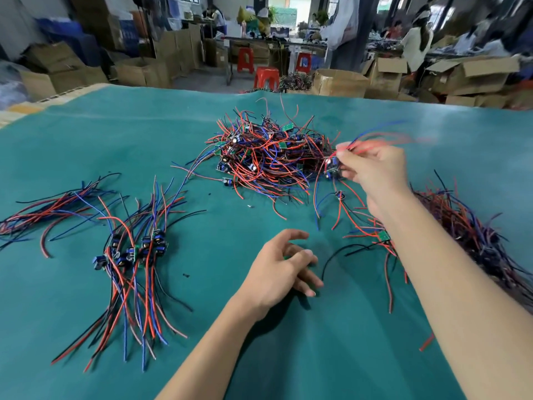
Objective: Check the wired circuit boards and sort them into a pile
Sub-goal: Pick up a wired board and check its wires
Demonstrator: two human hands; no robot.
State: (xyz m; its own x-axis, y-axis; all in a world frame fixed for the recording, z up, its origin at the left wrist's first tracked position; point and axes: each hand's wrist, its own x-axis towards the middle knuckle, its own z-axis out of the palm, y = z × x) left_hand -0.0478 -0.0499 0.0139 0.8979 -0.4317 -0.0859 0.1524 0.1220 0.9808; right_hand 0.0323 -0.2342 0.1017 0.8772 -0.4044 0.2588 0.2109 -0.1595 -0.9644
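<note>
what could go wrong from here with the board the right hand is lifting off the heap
1. The right hand pinches a wired board right at the edge of the tangled heap; its wires may be caught in the tangle and drag other boards along.
2. Its wires show as a blur, so a check now might miss a fault.
3. The left hand rests open on the green mat and holds nothing, so nothing steadies the heap.

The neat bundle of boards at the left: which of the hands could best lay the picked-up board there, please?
Probably the left hand: it rests open nearest the neat bundle, while the right hand grips the picked-up board far across.
</note>
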